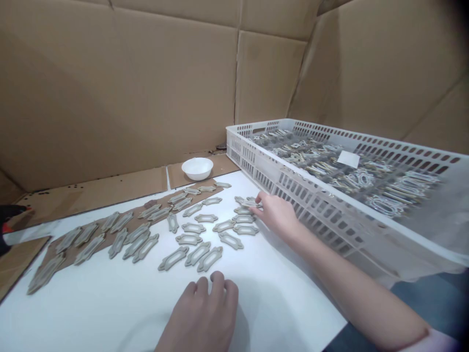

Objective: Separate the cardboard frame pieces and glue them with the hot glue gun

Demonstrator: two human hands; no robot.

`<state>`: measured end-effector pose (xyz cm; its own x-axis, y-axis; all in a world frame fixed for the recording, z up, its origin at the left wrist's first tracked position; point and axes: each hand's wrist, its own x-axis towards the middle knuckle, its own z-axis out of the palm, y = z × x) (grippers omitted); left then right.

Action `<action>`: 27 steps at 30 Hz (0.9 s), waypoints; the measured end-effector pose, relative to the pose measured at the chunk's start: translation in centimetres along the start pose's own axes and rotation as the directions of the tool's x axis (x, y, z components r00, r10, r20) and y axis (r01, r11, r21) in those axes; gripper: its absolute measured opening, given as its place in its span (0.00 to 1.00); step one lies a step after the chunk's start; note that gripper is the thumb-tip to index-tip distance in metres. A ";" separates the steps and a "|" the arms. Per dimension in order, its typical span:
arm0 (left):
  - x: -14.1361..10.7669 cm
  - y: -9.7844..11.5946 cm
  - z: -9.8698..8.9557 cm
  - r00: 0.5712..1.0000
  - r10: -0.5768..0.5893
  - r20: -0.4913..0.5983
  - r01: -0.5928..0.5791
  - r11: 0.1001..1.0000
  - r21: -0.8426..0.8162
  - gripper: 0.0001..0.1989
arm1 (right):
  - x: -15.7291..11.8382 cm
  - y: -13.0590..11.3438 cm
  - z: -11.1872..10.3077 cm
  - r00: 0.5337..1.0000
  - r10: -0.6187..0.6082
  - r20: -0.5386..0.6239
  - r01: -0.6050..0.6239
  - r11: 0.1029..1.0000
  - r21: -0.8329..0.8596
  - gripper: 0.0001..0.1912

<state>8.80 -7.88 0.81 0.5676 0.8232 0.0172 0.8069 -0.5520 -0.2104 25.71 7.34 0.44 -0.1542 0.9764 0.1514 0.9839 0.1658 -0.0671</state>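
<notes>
Looks part-done: dozens of grey, elongated, frame-shaped plates (136,240) lie out at 8 o'clock on the smooth white sheet (91,305); lots of pieces sit in the white perforated plastic crate (388,222) at 3. L hand (203,310), btwn 6 & 7: palm down, fingers half-curled, can't tell if holding. R hand (275,214) at 4, arm outstretched, thumb & fingertips pinched tight on one plate's end.

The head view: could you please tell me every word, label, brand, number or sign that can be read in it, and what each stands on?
There is no readable text in this view.
White card in the crate: no writing can be made out.
Frame-shaped pieces, bowl and cardboard walls: no legible text.
</notes>
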 end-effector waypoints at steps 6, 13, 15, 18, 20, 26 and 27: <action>-1.7 0.3 1.6 0.999 -0.042 -0.021 0.039 0.995 -0.094 0.18 | 0.4 0.3 -0.4 0.998 0.047 0.044 -0.044 0.997 -0.071 0.14; -0.9 0.7 1.1 0.998 0.006 0.065 0.005 0.986 -0.168 0.16 | 0.4 0.9 -1.0 0.996 0.061 0.069 -0.055 0.994 -0.095 0.17; -0.4 0.6 0.2 0.994 0.055 0.095 -0.041 0.989 -0.145 0.17 | 0.2 0.9 -1.3 0.996 0.045 0.083 -0.036 0.995 -0.098 0.17; 0.2 0.2 -0.8 0.996 0.089 0.017 -0.085 0.979 -0.186 0.21 | -0.2 0.8 -1.8 0.991 0.021 0.135 -0.006 0.994 -0.109 0.16; 0.4 -0.2 -1.2 0.997 0.037 -0.069 -0.057 0.946 -0.318 0.22 | -0.3 0.8 -1.7 0.987 0.004 0.164 0.014 0.994 -0.109 0.14; 1.5 -1.9 -1.6 0.944 -0.329 -0.018 0.138 0.445 -0.885 0.10 | 0.0 1.1 -0.7 0.987 -0.032 0.157 0.044 0.996 -0.075 0.13; 1.8 -2.3 -1.7 0.929 -0.365 0.060 0.183 0.311 -0.933 0.09 | 0.1 1.3 -0.6 0.987 -0.032 0.155 0.044 0.996 -0.074 0.13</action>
<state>8.25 -5.37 2.96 0.2229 0.9742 0.0341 0.5072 -0.1457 0.8494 26.99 7.58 0.94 -0.1977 0.9803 -0.0016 0.9802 0.1977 0.0130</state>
